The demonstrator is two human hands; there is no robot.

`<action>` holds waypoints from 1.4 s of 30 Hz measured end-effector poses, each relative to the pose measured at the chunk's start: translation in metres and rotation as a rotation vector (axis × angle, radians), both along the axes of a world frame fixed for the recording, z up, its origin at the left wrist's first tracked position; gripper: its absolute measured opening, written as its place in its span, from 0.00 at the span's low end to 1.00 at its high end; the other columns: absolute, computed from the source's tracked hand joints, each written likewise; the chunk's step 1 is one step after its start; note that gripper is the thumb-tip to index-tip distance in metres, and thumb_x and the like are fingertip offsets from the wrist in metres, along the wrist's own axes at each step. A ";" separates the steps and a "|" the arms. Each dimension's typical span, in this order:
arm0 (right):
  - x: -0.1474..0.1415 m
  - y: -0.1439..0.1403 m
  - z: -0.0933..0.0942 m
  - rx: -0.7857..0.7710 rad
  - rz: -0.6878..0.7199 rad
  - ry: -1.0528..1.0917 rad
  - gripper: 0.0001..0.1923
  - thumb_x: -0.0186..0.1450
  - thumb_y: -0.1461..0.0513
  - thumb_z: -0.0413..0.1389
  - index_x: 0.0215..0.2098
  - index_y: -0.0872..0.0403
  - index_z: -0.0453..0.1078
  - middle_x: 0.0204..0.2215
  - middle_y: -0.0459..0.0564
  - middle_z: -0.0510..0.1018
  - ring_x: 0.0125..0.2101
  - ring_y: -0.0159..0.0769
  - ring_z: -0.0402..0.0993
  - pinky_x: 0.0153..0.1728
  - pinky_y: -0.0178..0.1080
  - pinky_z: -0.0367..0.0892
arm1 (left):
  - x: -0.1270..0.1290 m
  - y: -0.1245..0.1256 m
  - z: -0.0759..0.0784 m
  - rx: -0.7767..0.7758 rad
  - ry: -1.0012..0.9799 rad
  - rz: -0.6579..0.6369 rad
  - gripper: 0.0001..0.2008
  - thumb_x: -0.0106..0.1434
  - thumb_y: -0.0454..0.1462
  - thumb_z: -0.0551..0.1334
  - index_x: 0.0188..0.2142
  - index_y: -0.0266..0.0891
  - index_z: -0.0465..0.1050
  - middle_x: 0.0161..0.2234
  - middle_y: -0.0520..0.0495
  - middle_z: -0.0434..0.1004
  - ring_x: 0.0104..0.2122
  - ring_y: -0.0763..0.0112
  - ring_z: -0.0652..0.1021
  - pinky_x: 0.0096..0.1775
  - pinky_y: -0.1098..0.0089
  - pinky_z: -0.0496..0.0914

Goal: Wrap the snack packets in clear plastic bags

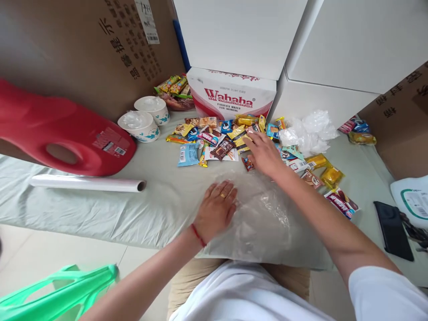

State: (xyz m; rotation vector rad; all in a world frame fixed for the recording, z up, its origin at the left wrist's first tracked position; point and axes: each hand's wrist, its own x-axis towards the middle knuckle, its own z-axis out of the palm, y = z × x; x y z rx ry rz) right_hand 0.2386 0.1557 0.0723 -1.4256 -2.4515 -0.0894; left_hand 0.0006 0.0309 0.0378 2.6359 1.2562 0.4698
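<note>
My left hand (216, 207) lies flat on a clear plastic sheet (264, 223) spread along the near edge of the cloth. A ring and a red wrist cord show on it. Stretched over a pile of wrapped snacks, my right hand (264, 154) has its fingertips at a yellow and black snack packet (240, 139); no firm grip shows. Just below its fingers is a small brown packet (248, 163). Left of it lie a dark brown chocolate packet (223, 148) and a light blue packet (188, 154). Several more packets spread to the right under my forearm.
A red jug (67, 129) and a roll of plastic film (88, 183) lie at left. Two paper bowls (140, 129) stand behind. A Wahaba-style printed box, "Wahaha" (230, 96), backs the snacks. Crumpled clear plastic (310, 131) and a black phone (393, 229) are at right.
</note>
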 end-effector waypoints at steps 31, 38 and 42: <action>-0.013 -0.181 -0.043 -0.343 0.144 0.181 0.19 0.71 0.63 0.54 0.59 0.49 0.71 0.55 0.58 0.74 0.53 0.52 0.68 0.53 0.56 0.71 | -0.026 0.021 -0.042 -0.175 -0.375 0.528 0.20 0.62 0.43 0.65 0.52 0.38 0.73 0.49 0.35 0.74 0.49 0.50 0.75 0.51 0.46 0.73; -0.020 -0.175 -0.057 -0.316 0.054 0.189 0.22 0.72 0.59 0.55 0.64 0.49 0.69 0.62 0.58 0.71 0.53 0.53 0.69 0.53 0.58 0.70 | 0.018 -0.019 -0.030 -0.243 -0.364 0.506 0.13 0.66 0.46 0.63 0.45 0.40 0.75 0.47 0.36 0.74 0.50 0.50 0.73 0.50 0.46 0.72; -0.029 -0.173 -0.050 -0.351 0.002 0.118 0.32 0.70 0.51 0.58 0.70 0.47 0.62 0.64 0.57 0.71 0.54 0.56 0.68 0.55 0.58 0.67 | 0.023 -0.030 -0.021 -0.588 -0.849 0.586 0.25 0.70 0.49 0.58 0.63 0.44 0.61 0.58 0.36 0.69 0.47 0.60 0.78 0.39 0.61 0.77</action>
